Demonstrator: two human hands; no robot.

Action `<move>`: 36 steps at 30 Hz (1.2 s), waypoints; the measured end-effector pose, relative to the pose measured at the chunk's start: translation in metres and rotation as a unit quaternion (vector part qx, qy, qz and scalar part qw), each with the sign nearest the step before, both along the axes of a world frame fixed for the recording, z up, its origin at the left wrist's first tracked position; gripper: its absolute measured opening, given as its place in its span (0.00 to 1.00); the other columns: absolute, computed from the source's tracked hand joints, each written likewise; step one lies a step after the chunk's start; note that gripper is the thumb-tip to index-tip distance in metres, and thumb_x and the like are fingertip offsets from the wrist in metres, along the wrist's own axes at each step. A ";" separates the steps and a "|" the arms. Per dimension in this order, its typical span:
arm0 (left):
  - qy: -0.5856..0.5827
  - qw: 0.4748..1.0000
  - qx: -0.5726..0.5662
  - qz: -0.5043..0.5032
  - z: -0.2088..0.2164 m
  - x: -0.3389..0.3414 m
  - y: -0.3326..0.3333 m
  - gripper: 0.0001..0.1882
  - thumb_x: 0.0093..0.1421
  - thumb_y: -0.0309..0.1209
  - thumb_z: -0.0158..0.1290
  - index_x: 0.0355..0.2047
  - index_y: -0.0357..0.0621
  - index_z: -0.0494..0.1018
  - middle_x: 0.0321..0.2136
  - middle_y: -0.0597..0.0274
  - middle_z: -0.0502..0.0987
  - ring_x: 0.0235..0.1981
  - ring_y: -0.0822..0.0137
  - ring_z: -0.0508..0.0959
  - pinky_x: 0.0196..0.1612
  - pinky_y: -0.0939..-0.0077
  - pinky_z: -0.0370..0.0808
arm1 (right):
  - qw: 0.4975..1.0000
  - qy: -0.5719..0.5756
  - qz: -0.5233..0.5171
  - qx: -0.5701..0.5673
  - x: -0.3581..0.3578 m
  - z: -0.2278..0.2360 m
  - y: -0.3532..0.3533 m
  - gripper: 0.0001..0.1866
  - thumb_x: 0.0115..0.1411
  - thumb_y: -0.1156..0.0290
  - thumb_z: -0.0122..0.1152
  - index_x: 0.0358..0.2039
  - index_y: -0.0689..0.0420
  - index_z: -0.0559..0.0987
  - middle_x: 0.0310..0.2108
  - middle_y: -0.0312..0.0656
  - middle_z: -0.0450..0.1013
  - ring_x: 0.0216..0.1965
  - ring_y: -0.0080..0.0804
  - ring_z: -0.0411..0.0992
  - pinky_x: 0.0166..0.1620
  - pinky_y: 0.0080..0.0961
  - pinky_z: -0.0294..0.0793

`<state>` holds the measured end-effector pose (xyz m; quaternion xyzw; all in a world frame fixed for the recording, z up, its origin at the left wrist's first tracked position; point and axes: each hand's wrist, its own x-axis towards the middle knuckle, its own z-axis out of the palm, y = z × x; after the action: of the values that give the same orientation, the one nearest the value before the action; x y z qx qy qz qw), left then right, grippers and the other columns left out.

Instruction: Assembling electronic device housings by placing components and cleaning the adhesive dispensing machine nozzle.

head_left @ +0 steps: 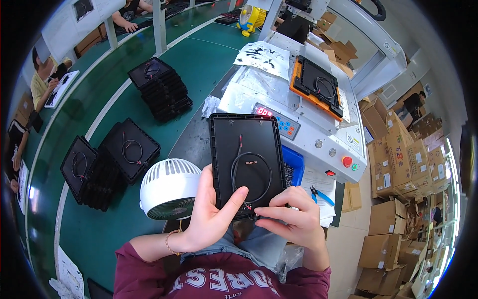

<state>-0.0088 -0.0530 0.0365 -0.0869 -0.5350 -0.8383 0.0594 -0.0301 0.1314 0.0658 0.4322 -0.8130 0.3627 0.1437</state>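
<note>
Your left hand (211,219) is curved in a grip, its thumb stretched across toward your right hand (301,219) and its forefinger side reaching up and away from you. Your right hand sits just beside it, fingers bent and tips gathered toward the left thumb; whether they meet you can't tell. Your left forearm slants in beneath that hand; your right forearm rises more steeply under the other.

At the fingers (280,213), one black casing (253,178); left, one white fan (169,185); right, one nipper (325,198); beyond, one blue bin (298,168).
</note>
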 end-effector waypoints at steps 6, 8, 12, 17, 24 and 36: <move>0.002 1.000 0.011 -0.002 -0.003 -0.001 0.001 0.22 0.61 0.18 0.47 0.54 0.35 0.53 0.48 0.56 0.67 0.48 0.72 0.69 0.51 0.78 0.67 | 1.000 0.024 -0.018 -0.003 0.003 -0.001 -0.003 0.16 0.33 0.72 0.75 0.28 0.53 0.82 0.25 0.32 0.68 0.25 0.26 0.67 0.28 0.22 0.62; -0.005 1.000 0.018 -0.003 -0.004 -0.002 0.001 0.22 0.61 0.19 0.47 0.54 0.35 0.54 0.48 0.56 0.67 0.48 0.72 0.69 0.52 0.78 0.67 | 0.998 0.054 -0.012 0.021 0.002 -0.003 -0.003 0.16 0.33 0.72 0.74 0.28 0.53 0.82 0.25 0.32 0.68 0.25 0.27 0.67 0.28 0.22 0.62; -0.021 0.999 0.047 0.004 -0.003 -0.002 0.000 0.21 0.61 0.19 0.46 0.53 0.35 0.54 0.48 0.56 0.67 0.48 0.73 0.69 0.51 0.78 0.67 | 0.994 0.103 -0.026 0.038 0.004 0.002 -0.005 0.16 0.35 0.70 0.73 0.29 0.51 0.81 0.28 0.32 0.68 0.29 0.29 0.67 0.31 0.25 0.64; -0.023 0.997 0.069 0.010 -0.006 -0.002 0.003 0.17 0.66 0.26 0.42 0.54 0.37 0.55 0.48 0.58 0.68 0.48 0.74 0.68 0.51 0.78 0.68 | 0.988 0.118 -0.074 0.061 0.010 0.019 -0.003 0.25 0.35 0.58 0.73 0.37 0.52 0.81 0.45 0.40 0.67 0.46 0.41 0.64 0.45 0.32 0.68; -0.121 0.962 0.241 -0.039 0.007 0.025 0.027 0.20 0.69 0.29 0.33 0.60 0.48 0.47 0.57 0.58 0.59 0.56 0.68 0.64 0.55 0.73 0.66 | 0.983 -0.054 -0.124 0.123 0.006 0.037 -0.008 0.67 0.41 0.39 0.67 0.60 0.79 0.41 0.53 0.68 0.57 0.51 0.60 0.63 0.54 0.38 0.64; 0.050 0.964 -0.254 -0.062 0.063 -0.014 0.033 0.17 0.65 0.39 0.44 0.44 0.36 0.63 0.34 0.63 0.69 0.35 0.75 0.69 0.38 0.79 0.68 | 0.956 -0.087 -0.242 0.141 0.026 0.079 0.087 0.65 0.35 0.51 0.72 0.63 0.71 0.42 0.50 0.64 0.62 0.52 0.56 0.63 0.56 0.38 0.61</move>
<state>-0.0225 -0.0201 0.0999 -0.1738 -0.7204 -0.6714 0.0098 -0.0041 0.2188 0.1448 0.2053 -0.9454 0.2352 0.0935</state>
